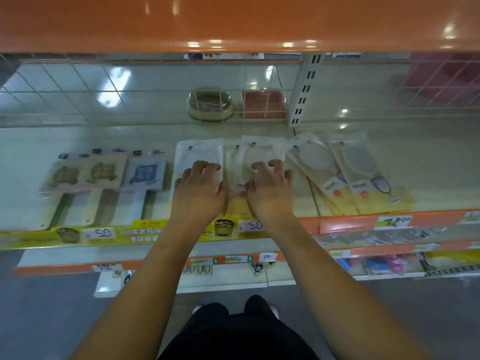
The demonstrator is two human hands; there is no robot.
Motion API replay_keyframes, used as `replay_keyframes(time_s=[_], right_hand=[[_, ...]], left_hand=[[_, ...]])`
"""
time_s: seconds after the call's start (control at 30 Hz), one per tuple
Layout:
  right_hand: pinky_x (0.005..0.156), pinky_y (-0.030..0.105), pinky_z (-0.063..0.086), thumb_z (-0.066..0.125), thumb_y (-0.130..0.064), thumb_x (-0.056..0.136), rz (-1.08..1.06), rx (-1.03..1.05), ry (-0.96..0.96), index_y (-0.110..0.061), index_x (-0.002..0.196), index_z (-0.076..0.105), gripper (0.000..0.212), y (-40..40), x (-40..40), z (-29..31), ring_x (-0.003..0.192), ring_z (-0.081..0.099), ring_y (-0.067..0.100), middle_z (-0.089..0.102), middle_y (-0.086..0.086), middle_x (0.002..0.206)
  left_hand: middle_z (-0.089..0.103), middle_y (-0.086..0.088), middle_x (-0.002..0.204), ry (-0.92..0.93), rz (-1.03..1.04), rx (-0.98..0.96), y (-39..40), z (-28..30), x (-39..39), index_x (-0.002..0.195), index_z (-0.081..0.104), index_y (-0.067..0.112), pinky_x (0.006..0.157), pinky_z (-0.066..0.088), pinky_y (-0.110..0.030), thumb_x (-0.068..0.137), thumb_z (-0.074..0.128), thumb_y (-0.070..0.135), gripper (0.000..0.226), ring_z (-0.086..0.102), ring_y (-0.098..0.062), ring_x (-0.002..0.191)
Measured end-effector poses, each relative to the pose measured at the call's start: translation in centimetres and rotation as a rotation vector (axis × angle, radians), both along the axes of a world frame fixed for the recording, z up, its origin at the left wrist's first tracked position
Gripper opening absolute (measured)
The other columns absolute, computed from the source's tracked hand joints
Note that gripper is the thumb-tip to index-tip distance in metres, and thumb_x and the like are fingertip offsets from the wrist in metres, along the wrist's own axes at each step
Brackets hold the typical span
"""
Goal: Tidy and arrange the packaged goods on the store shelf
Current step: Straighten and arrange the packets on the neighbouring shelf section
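Flat clear packets lie in stacks on the white store shelf [428, 162]. My left hand [198, 189] rests palm down with bent fingers on a white packet stack [198, 152]. My right hand [270, 189] rests the same way on the neighbouring pile of pale yellow packets [259, 152], which are fanned and askew. Whether either hand actually grips a packet does not show. To the right, more packets with a wine-glass print [363, 178] lie slanted and overlapping.
Carded green and blue items [104, 172] lie at the left of the shelf. A lidded dish [210, 105] and an orange box [263, 105] show behind the wire back grid. An orange shelf [233, 22] overhangs above. Price tags [100, 233] line the front rail, with lower shelves beneath.
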State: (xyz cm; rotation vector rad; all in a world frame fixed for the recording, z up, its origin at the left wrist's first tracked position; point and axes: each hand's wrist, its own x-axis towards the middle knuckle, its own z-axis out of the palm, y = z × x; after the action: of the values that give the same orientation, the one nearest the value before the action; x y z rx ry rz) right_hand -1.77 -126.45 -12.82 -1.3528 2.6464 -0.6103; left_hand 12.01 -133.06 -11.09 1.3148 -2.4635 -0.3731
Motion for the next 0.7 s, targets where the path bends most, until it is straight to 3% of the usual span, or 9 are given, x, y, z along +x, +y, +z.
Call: replay_keyframes(time_s=[0.33,0.53,0.7], right_hand=[[0.093,0.043,0.034,0.05,-0.033,0.091,-0.198,0.134,0.065,-0.032,0.119,0.059,0.029,-1.4,3.6,-0.8,0.114,0.042,0.036,0.048,0.003,0.131],[0.093,0.042,0.034,0.05,-0.03,0.092,-0.233,0.134,0.041,-0.033,0.12,0.059,0.029,-1.5,4.3,-0.5,0.112,0.044,0.037,0.049,0.004,0.129],[0.098,0.043,0.032,0.049,-0.027,0.092,-0.235,0.157,-0.002,-0.033,0.117,0.058,0.027,-1.7,4.1,0.1,0.117,0.042,0.036,0.048,0.003,0.129]], left_hand=[[0.061,-0.012,0.108,0.066,-0.134,-0.023,-3.2,-1.6,4.5,0.109,0.065,0.01,0.075,0.05,-0.041,0.08,0.046,0.03,0.039,0.062,-0.036,0.089],[0.051,-0.006,0.128,-0.017,-0.156,0.089,-4.0,-1.0,4.8,0.125,0.055,0.016,0.09,0.04,-0.04,0.088,0.051,0.03,0.04,0.052,-0.031,0.112],[0.049,-0.004,0.131,-0.015,-0.18,0.108,-4.2,-0.7,4.4,0.128,0.052,0.018,0.092,0.038,-0.038,0.089,0.052,0.031,0.04,0.05,-0.029,0.115]])
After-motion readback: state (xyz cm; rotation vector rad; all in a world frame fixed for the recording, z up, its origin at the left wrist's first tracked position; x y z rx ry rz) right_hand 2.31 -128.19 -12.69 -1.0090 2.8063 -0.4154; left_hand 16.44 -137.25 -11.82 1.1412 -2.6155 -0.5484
